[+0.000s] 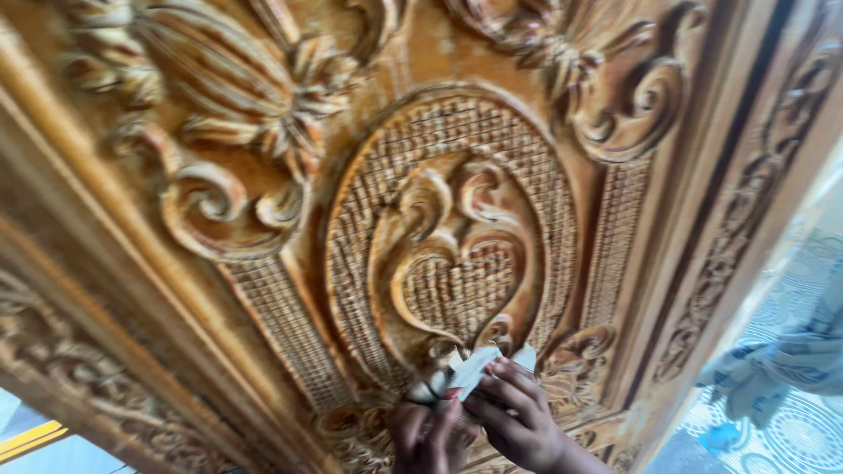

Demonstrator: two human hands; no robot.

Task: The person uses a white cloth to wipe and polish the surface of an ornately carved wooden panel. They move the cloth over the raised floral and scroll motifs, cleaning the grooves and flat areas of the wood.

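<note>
Where the carved wooden panel (457, 237) meets its lower scrollwork, both hands press a folded pale sandpaper piece (470, 370) against it; right hand (518, 421) pinches its edge, left hand (423, 434) grips just beside; patterned cloth (773, 369) well right.

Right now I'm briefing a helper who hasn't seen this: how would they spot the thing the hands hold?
Find the carved wooden panel, then its oval centre medallion. At its lower tip, both hands pinch a folded sheet of paper: the only pale, flat thing against the orange-brown carving.
</note>
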